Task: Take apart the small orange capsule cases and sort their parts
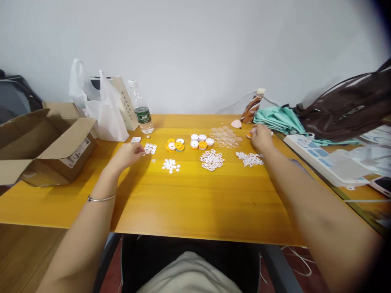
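Observation:
My left hand (130, 154) rests at the left, fingers pinched together at the edge of a pile of small white round parts (150, 148); what sits between the fingertips is too small to make out. At the far right, my right hand (262, 137) has its fingers curled onto a round orange and white piece (249, 134), partly covered by them. Between the hands lie white discs (170, 165), orange and white rings (174, 145), stacked white and orange round cases (201, 141), clear round covers (226, 137), white openwork pieces (211, 160) and smaller white pieces (249, 159).
An open cardboard box (73, 150), a white plastic bag (105, 110) and a water bottle (142, 112) stand at the left. A brown drink bottle (253, 106), teal cloth (279, 119), dark bag (345, 110) and white power strip (320, 160) are at the right. A wall rises behind the table (195, 199).

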The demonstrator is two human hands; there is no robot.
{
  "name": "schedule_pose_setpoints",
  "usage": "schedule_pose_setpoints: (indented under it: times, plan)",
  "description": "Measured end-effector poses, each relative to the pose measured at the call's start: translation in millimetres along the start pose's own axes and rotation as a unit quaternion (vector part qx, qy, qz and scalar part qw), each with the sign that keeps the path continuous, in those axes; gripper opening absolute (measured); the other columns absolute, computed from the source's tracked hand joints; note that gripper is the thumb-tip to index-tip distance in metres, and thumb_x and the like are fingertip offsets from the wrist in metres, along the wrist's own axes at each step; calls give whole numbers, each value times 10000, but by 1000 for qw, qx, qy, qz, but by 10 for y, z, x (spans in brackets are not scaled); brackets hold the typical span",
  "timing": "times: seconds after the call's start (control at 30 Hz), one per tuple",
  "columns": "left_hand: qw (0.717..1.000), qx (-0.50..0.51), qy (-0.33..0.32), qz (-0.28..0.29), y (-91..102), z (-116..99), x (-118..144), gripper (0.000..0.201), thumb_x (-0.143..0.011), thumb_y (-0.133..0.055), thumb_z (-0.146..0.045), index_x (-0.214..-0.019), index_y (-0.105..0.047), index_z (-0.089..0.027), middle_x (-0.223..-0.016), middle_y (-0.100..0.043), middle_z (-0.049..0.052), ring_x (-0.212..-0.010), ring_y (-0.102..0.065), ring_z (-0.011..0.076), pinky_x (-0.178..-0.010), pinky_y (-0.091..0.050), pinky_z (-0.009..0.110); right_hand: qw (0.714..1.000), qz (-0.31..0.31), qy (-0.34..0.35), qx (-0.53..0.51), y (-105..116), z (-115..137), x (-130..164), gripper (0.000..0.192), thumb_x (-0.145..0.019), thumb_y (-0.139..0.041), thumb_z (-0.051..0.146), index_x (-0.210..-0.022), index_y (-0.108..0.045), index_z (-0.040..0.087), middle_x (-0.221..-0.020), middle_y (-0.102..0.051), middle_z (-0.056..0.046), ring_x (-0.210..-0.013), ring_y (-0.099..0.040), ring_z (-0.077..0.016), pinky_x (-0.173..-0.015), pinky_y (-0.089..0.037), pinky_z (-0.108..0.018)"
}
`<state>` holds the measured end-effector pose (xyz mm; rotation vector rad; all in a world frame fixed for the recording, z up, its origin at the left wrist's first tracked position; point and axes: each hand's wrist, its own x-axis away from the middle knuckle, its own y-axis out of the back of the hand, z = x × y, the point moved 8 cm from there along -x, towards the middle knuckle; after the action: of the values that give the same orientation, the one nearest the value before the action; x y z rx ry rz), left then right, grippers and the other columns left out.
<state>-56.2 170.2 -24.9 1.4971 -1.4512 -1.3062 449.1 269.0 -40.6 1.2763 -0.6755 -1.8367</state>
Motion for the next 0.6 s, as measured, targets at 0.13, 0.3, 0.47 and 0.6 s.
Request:
schedule_pose_setpoints:
  times: [0.13, 0.3, 0.47, 0.6]
  plan:
    - [999, -20, 46, 13, -124, 206, -26, 125, -693, -572, -311, -724, -628, -203, -771, -672, 34, -701, -603, 188, -588, -402, 249, 997, -44, 5, -65, 276, 132, 32, 290, -781, -451, 181, -1052, -542, 135, -1023, -577, -148, -984, -514, -266, -880, -381, -423]
    - [998, -28, 62, -4, -95, 208, -22, 129, -680, -595, -305, -749, -611, -197, -784, -677, 38, -705, -605, 194, -589, -399, 253, 976, -15, 72, -205, 651, 703, 455, 318, -781, -525, 297, -1079, -549, 188, -977, -613, -89, -855, -572, -234, -755, -458, -383]
    - [993, 82, -46, -67, 64, -483, 163, 253, -785, -538, -408, -865, -600, -176, -856, -657, 53, -747, -595, 173, -672, -435, 269, 913, 208, 200, -289, 602, 1614, 1345, 275, -807, -539, 280, -1073, -569, 221, -956, -646, -63, -804, -602, -191, -713, -486, -336]
    - [951, 221, -205, 67, -247, -1354, 480, 378, -783, -567, -465, -1056, -562, -204, -998, -634, 48, -850, -588, 164, -763, -450, 276, 858, 296, 279, -313, 453, 2012, 1851, 270, -835, -520, 248, -1103, -552, 236, -1006, -635, -58, -875, -598, -174, -783, -478, -329]
